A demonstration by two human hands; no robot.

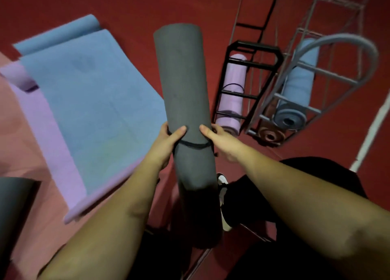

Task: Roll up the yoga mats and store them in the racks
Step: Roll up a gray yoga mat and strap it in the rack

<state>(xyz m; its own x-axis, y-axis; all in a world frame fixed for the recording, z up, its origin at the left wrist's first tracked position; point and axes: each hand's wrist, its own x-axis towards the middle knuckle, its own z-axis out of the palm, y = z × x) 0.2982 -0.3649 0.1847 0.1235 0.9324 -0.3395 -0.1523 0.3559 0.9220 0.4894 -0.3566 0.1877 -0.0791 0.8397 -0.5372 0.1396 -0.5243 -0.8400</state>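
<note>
So I'm somewhere in the middle of this, I'd say. Three rolled mats already sit in the racks: a lilac one in the black rack (252, 53), a blue and a brownish one in the grey rack (329, 72). I've got the rolled grey mat (183, 85) up off the floor, left hand (168, 140) and right hand (219, 140) wrapped round it from either side, right at the black strap (193, 145). Its long axis runs nearly straight away from me, far end tipped slightly left, near end down by my legs. Still left: the flat blue mat (92, 102) lying on a lilac mat (57, 144), plus something dark grey at lower left.
</note>
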